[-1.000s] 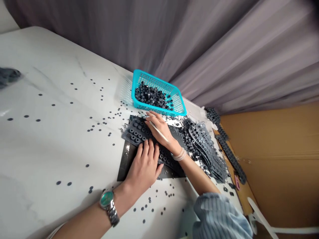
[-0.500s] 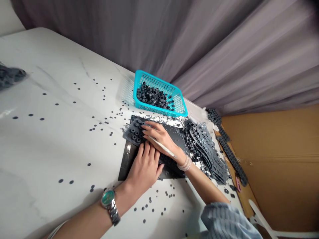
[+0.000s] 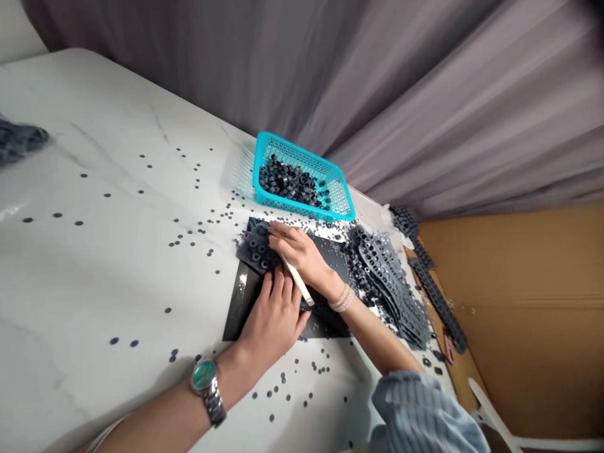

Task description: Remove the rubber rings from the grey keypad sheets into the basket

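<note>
A dark rubber sheet (image 3: 257, 253) with rows of raised round parts lies across a glossy black mat (image 3: 234, 318). My left hand (image 3: 271, 311) rests on the sheet's near edge, fingers stretched out over it and thumb apart. Above it, my right hand (image 3: 302, 255) is closed around a white pen-like tool (image 3: 298, 283), whose rear end slants down toward my left thumb. Its tip is hidden under my right fingers, at the sheet's raised parts. Both hands cover the middle of the sheet.
A turquoise basket (image 3: 304, 212) of small black parts stands behind the mat. To the right are a pile of perforated dark sheets (image 3: 394, 289) and loose black parts. Small black discs (image 3: 134, 343) lie scattered over the white table (image 3: 117, 270). A pink-handled tool (image 3: 448, 349) lies at the right edge.
My right hand has shifted slightly left, and the tool's rear end has swung down toward my left hand. The sheet's far left end has tilted slightly. My left hand has stayed in place.
</note>
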The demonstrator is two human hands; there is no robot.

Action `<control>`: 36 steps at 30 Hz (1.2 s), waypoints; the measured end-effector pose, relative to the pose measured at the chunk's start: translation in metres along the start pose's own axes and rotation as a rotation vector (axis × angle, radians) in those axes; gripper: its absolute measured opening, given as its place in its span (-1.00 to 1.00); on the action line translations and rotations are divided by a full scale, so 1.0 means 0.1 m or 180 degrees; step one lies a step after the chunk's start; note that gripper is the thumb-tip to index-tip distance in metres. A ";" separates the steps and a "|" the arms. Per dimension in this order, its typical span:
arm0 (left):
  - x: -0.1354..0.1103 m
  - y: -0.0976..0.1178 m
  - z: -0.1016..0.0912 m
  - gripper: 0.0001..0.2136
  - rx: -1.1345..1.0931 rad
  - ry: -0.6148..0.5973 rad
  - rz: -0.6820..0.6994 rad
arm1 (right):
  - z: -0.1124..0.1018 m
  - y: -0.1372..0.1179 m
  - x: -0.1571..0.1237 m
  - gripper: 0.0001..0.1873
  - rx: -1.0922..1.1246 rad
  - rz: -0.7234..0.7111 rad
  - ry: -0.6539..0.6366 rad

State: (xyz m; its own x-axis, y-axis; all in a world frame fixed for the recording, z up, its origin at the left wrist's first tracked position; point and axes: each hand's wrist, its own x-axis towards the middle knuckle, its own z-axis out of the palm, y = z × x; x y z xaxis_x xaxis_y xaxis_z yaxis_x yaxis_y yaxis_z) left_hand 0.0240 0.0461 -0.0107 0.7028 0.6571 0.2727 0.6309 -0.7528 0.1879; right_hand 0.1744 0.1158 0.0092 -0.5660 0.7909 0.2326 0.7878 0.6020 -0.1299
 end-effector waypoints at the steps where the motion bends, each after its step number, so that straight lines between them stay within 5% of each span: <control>1: 0.00 0.00 0.00 -0.46 0.0004 -0.0017 0.0005 | 0.02 0.03 0.02 -0.72 0.0018 0.0104 0.0133; 6: -0.01 0.01 0.00 -0.44 -0.0039 -0.0077 0.0031 | 0.06 0.16 0.16 -0.77 0.0336 0.0758 0.1002; 23: 0.01 0.01 -0.03 -0.48 -0.0112 -0.0073 -0.0006 | 0.04 0.05 0.01 -0.77 0.0631 0.0340 0.0321; 36: 0.01 0.01 -0.03 -0.47 -0.0108 -0.0111 -0.0005 | 0.01 0.00 0.04 -0.76 0.0501 0.0203 0.0261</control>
State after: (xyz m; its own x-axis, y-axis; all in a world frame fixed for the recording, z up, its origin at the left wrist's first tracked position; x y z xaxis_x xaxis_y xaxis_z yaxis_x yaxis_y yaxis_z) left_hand 0.0245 0.0464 -0.0075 0.7132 0.6589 0.2394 0.6210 -0.7522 0.2203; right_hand 0.1714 0.1192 0.0092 -0.4894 0.8203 0.2960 0.7702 0.5658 -0.2945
